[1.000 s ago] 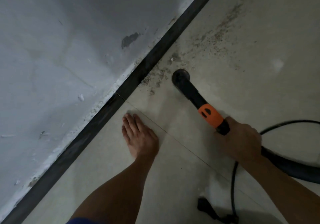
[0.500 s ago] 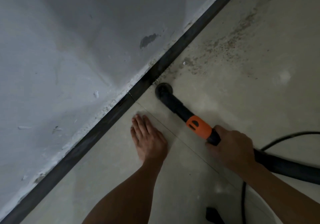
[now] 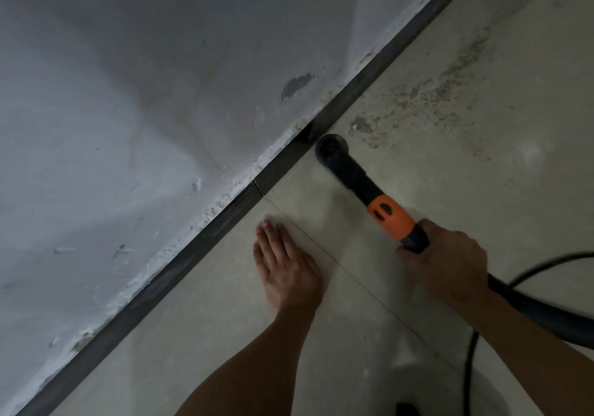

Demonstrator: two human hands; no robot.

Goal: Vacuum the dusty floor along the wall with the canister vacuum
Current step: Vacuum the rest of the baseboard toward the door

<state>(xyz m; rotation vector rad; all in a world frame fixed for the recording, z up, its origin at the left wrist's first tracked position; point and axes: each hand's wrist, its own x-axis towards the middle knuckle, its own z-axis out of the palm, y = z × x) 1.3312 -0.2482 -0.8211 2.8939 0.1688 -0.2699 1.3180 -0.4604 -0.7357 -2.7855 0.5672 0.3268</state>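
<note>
Right hand [image 3: 450,258] wrapped tight around vacuum wand [image 3: 363,184], just behind orange collar [image 3: 390,218]; fingers fully closed on it. Grip low and near the collar, probably for fine control of the tip. Nozzle [image 3: 331,148] down on floor [image 3: 482,190], just beside dark baseboard [image 3: 193,245], short of the dust patch [image 3: 427,100]. Black hose [image 3: 546,316] trails back off right edge; thin power cord [image 3: 543,264] loops beside it. Canister itself not in view.

Left hand [image 3: 286,274] flat on the tile, fingers spread, holding nothing. Looks like a brace for a crouched posture.

Tile near both hands looks clean; brown grit still strewn along baseboard beyond the nozzle, toward upper right. Judged partway done, next pass forward into that patch.

Wall [image 3: 128,94] grey, scuffed, one chipped spot [image 3: 297,86], crumbly white residue along its bottom edge. Dim light. Grout line [image 3: 321,248] runs diagonally between the hands.
</note>
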